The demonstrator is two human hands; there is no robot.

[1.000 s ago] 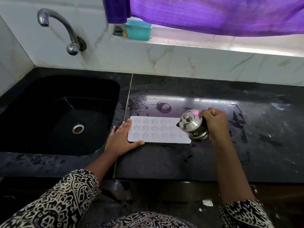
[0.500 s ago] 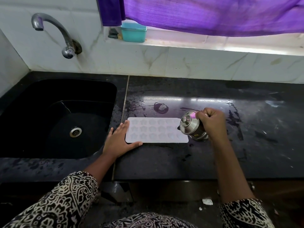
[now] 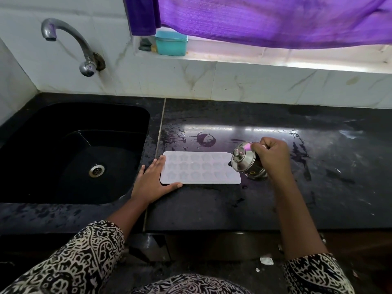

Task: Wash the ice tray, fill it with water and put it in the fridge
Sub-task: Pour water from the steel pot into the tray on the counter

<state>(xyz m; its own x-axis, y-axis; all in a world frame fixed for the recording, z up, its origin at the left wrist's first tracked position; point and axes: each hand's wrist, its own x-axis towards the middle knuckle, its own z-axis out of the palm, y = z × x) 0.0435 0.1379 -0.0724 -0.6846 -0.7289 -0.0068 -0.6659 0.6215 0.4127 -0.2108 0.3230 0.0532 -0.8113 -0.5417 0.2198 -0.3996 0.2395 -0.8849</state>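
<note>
Head view, kitchen counter.

- Ice tray [image 3: 200,167]: pale, flat, rectangular, lying on the black stone counter [image 3: 212,206] just right of the sink, long side running left to right. 3 rows of star-like cells showed. Whether the cells held water could not be told.
- Left hand [image 3: 152,183]: spread flat, fingers straight and slightly apart, resting against the tray's left end. Thumb lay along the near edge at the tray's near-left corner. Nothing was gripped.
- Right hand [image 3: 272,157]: fingers curled tight round a small steel lidded pot [image 3: 245,161], closed on the side away from the tray. What part they gripped was hidden by the hand.
- The pot was tipped toward the tray, its knobbed lid facing the camera, its base low over the counter beside the tray's right end. A dark spout tip sat at the tray's right edge. No stream could be made out.
- Counter surface: wet patches and streaks, with 1 dark ring mark [image 3: 206,139] just beyond the tray.
- Black sink [image 3: 129,115]: to the left, steel drain [image 3: 96,169] in its floor.
- Curved steel tap [image 3: 70,37]: on the white tiled wall above the sink.
- Window ledge: teal plastic box [image 3: 171,44] under the hem of a purple curtain [image 3: 265,20].
- Both forearms were bare below black-and-white patterned sleeves [image 3: 70,266].
</note>
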